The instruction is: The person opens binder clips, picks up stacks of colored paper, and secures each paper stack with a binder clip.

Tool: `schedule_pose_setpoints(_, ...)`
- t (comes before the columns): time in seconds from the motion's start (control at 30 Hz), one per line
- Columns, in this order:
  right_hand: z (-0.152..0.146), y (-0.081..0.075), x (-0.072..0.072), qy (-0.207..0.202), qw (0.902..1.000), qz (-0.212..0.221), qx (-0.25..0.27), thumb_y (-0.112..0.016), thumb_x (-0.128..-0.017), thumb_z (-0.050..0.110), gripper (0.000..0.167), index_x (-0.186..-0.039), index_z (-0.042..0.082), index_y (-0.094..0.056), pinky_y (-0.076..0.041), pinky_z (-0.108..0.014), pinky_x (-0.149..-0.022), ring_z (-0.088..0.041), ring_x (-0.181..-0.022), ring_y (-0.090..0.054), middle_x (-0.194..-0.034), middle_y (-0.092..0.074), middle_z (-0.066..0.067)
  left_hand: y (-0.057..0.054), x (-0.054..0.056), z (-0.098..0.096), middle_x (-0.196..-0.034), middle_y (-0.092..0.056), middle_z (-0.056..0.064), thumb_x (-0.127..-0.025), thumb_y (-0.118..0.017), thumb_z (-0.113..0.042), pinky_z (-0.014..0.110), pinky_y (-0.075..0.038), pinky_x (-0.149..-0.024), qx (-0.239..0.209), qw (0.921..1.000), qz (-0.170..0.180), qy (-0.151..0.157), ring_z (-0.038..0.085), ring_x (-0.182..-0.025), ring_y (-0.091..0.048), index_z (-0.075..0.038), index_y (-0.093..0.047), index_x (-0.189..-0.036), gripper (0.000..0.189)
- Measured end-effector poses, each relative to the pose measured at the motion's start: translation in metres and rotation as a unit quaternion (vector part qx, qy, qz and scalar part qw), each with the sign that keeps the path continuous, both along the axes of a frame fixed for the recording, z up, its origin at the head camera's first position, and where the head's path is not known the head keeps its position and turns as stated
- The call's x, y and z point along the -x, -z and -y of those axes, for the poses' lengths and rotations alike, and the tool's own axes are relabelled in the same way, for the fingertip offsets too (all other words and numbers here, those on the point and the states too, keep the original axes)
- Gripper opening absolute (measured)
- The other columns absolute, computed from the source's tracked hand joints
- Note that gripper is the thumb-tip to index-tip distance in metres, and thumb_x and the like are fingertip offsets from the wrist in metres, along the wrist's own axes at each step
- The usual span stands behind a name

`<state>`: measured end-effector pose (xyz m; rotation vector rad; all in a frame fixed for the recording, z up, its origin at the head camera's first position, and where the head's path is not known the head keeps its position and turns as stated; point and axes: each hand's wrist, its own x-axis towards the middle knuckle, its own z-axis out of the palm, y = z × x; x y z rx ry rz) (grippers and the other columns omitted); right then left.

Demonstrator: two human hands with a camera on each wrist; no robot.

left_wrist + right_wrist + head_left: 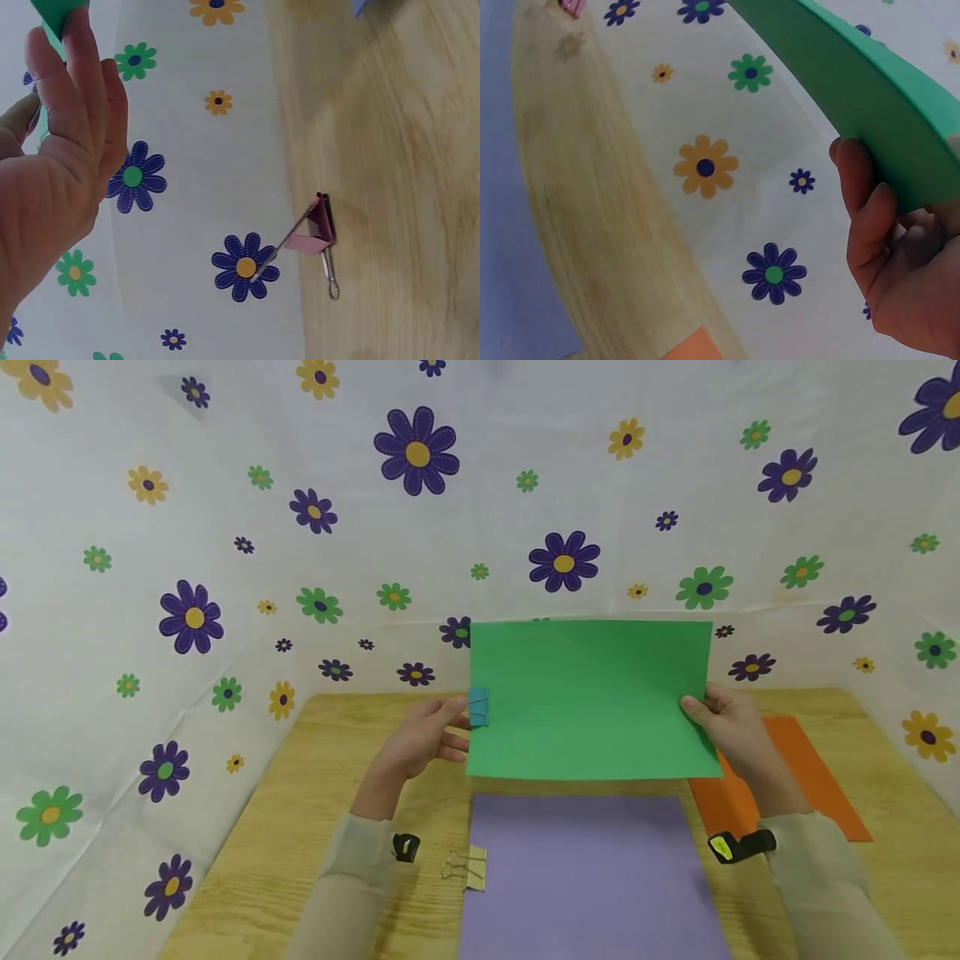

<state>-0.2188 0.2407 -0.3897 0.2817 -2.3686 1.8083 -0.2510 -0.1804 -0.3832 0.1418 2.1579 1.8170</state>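
A green sheet of paper [592, 702] is held up in the air above the table, its broad side facing me. A blue binder clip [478, 707] sits on its left edge. My left hand [423, 739] pinches at that clip, with the thumb in front and the fingertips reaching behind the sheet. At the sheet's right edge, my right hand [727, 722] grips the paper, thumb on the front and fingers curled behind it, as the right wrist view also shows.
Below lies a purple sheet [585, 877] with a yellow binder clip [476, 868] on its left edge. An orange sheet [813, 777] lies under my right forearm. A pink binder clip [315, 229] stands on the table near the flowered backdrop [480, 493], hidden in the head view.
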Motion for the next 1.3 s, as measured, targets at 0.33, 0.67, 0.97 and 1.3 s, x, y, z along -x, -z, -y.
schedule_pose_setpoints(0.33,0.002,0.015,0.025,0.025,0.9917,0.084,-0.094,-0.046,-0.106,0.015,0.043,-0.133,-0.019,-0.045,-0.055,-0.025,-0.064,-0.005,-0.071,-0.062,-0.115,-0.061,-0.039,0.019,0.025,-0.008,-0.123,-0.058,0.025,-0.104,-0.048,-0.041,0.034,-0.059,-0.071,0.029,0.9986,0.041,-0.014,0.026,-0.081,-0.068,0.006,-0.043,-0.138,0.058)
schedule_pose_setpoints(0.67,0.013,0.028,0.040,0.052,0.9751,0.092,-0.195,-0.046,-0.103,0.006,0.033,-0.119,-0.023,-0.050,-0.045,-0.031,-0.064,-0.028,-0.079,-0.053,-0.099,-0.059,-0.032,0.040,0.036,-0.017,-0.114,-0.061,0.024,-0.104,-0.049,-0.040,0.028,-0.058,-0.066,0.038,0.9963,0.069,-0.034,0.019,-0.073,-0.067,0.009,-0.043,-0.138,0.060)
schedule_pose_setpoints(0.97,0.019,0.035,0.043,0.024,0.9629,0.150,-0.223,-0.042,-0.103,0.004,0.039,-0.122,-0.029,-0.044,-0.051,-0.042,-0.073,-0.032,-0.085,-0.053,-0.105,-0.054,-0.035,0.043,0.034,-0.021,-0.098,-0.064,0.021,-0.103,-0.052,-0.041,0.036,-0.060,-0.069,0.101,0.9910,0.070,-0.051,0.020,-0.064,-0.067,0.012,-0.049,-0.133,0.061)
schedule_pose_setpoints(1.3,0.028,0.045,0.047,0.023,0.9557,0.174,-0.237,-0.043,-0.102,0.004,0.040,-0.123,-0.029,-0.041,-0.047,-0.053,-0.088,-0.039,-0.097,-0.049,-0.120,-0.049,-0.043,0.046,0.030,-0.025,-0.079,-0.063,0.016,-0.102,-0.055,-0.040,0.031,-0.058,-0.055,0.145,0.9841,0.072,-0.073,0.018,-0.053,-0.065,0.011,-0.057,-0.108,0.051)
